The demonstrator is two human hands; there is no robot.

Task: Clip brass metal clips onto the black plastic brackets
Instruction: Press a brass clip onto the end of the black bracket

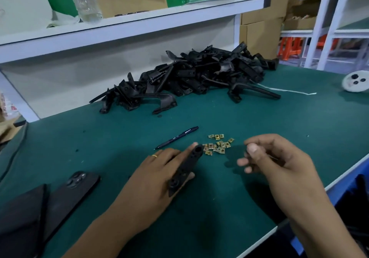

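My left hand [159,169] grips a long black plastic bracket [184,169] low over the green mat; the bracket's round-holed end points at a small heap of brass clips [218,145]. My right hand [275,159] hovers just right of the clips, its fingers curled and the thumb pressed toward the index finger. No brass shows between those fingertips, so whether they pinch a clip is hidden. A big pile of black brackets [191,78] lies at the back of the table.
A dark pen [176,137] lies left of the clips. A phone in a black case [71,189] and a black pouch [20,217] sit at the front left. A white round part [355,82] is at the far right. The table's edge [339,179] runs close by my right forearm.
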